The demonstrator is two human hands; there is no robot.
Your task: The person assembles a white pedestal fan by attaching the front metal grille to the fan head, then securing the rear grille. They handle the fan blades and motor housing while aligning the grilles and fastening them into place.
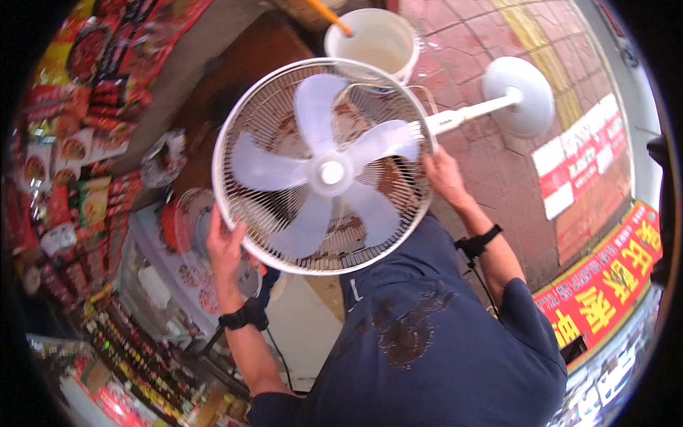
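A white stand fan point(331, 172) with several pale blades inside a round wire cage tilts in front of me. Its pole and round white base point(523, 96) stretch away to the upper right. My left hand point(226, 245) is closed on the lower left rim of the cage. At the opposite side, near the neck of the pole, my right hand point(447, 178) grips the rim. The cage hides parts of the fingers of both hands.
Beyond the fan stands a white bucket point(405, 46) with an orange stick point(329, 16) beside it. A wire fan guard point(196, 220) lies at left, near shelves of colourful packets point(107, 192). Red paving point(462, 53) and a red and yellow banner point(605, 288) are at right.
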